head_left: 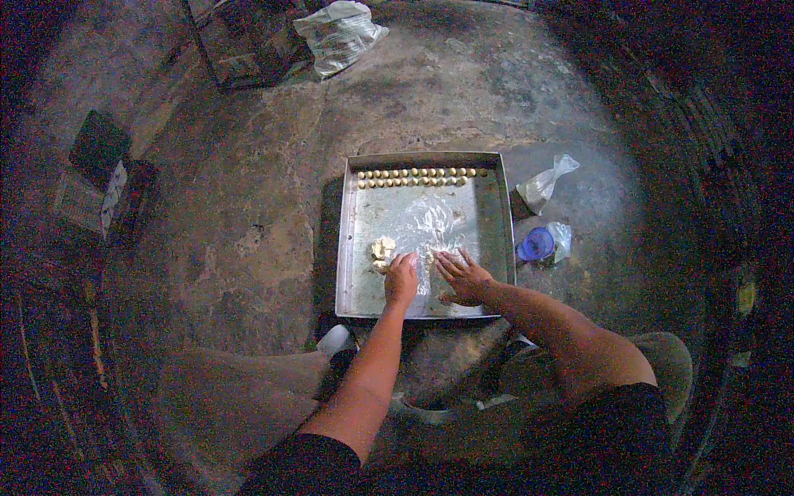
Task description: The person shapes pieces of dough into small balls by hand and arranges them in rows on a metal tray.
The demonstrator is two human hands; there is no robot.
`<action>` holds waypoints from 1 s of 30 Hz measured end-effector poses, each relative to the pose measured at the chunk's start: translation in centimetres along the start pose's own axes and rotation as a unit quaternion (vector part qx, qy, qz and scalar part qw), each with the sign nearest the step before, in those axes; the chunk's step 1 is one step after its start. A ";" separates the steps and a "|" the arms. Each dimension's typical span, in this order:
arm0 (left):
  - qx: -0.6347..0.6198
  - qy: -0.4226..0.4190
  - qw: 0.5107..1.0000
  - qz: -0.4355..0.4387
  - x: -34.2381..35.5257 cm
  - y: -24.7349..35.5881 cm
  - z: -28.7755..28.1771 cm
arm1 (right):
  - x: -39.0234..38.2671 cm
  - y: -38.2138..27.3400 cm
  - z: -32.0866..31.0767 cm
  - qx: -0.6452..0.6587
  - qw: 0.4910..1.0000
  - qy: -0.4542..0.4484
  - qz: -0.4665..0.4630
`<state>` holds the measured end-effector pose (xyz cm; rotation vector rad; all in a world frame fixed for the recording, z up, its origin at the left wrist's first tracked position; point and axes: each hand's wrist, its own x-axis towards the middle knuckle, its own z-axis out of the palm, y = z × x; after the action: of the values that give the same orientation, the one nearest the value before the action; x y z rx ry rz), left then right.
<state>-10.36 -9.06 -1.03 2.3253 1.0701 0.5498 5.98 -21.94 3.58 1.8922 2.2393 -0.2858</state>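
Observation:
A square metal tray with raised walls lies before me. Two rows of small round dough balls line its far side. White flour is smeared over the middle of the tray floor. My left hand is over the near part of the tray with its fingers curled together; what they hold, if anything, is hidden. Just left of it sits a broken lump of pale dough. My right hand lies palm down at the flour's near edge, its fingers stretched and spread.
Right of the tray stand a blue cup and a clear plastic bag of pale powder. A white sack rests on the concrete floor farther off. Dark boxes are at the left. My legs flank the tray's near side.

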 end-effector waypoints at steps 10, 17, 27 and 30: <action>0.150 -0.132 0.976 0.084 -0.3 4.1 0.2 | 0.2 2.7 -0.1 -0.011 0.992 -0.016 0.128; 0.188 -0.176 0.947 0.193 -1.4 4.3 0.6 | -0.4 2.4 -0.4 -0.015 0.988 -0.012 0.156; 0.233 -0.158 0.947 0.155 -1.4 3.9 0.3 | -0.2 2.4 -0.1 0.006 0.990 0.005 0.144; 0.214 -0.137 0.959 0.129 -1.4 4.1 -0.2 | -0.3 2.1 0.0 0.006 0.990 0.006 0.138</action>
<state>-8.99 -12.41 1.45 2.8404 0.8195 0.0766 8.11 -21.93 3.59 2.1808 1.9520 -0.2438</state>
